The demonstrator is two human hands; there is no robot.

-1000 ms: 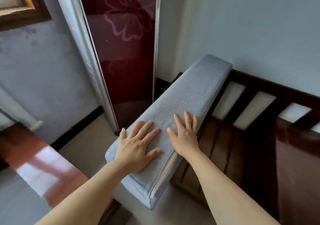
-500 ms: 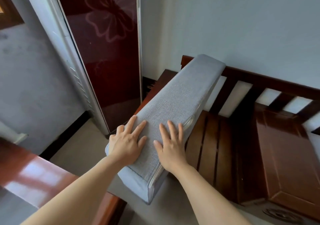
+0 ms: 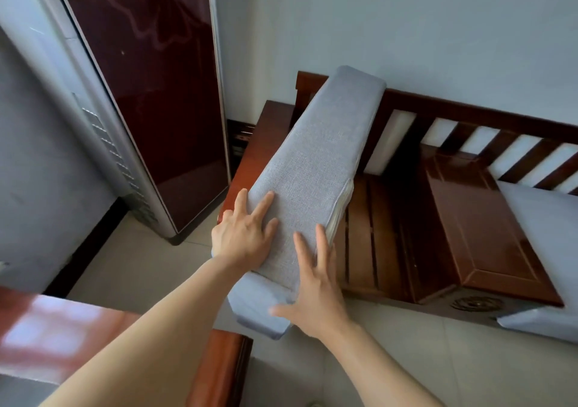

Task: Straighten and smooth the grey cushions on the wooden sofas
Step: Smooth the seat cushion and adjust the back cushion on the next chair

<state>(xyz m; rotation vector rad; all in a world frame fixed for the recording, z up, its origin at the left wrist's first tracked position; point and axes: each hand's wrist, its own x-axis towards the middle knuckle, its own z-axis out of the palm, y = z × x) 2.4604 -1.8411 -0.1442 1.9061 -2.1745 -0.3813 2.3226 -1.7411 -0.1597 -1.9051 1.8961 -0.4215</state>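
From my head camera: I press both palms flat on the grey cushion [image 3: 316,168], which stands tilted on its edge along the left armrest [image 3: 250,150] of the wooden sofa [image 3: 469,218], its near end jutting out past the seat over the tiled floor [image 3: 131,265]. My left hand [image 3: 244,237] lies spread and unclenched on the cushion's upper face near its left edge, gripping nothing; my right hand [image 3: 316,291] is likewise flat, fingers along the right edge and thumb on the end panel, which I judge steadies the cushion against tipping while I press the fabric smooth. The slatted seat [image 3: 369,237] beside it is bare, so the cushion seems not yet laid in place. A second grey cushion [image 3: 544,250] lies on the seat at far right, beyond the sofa's polished middle panel [image 3: 481,228]. A tall maroon-fronted appliance [image 3: 147,100] stands close to the armrest, leaving little room on that side, and a glossy reddish wooden surface [image 3: 47,328] crowds my left forearm.
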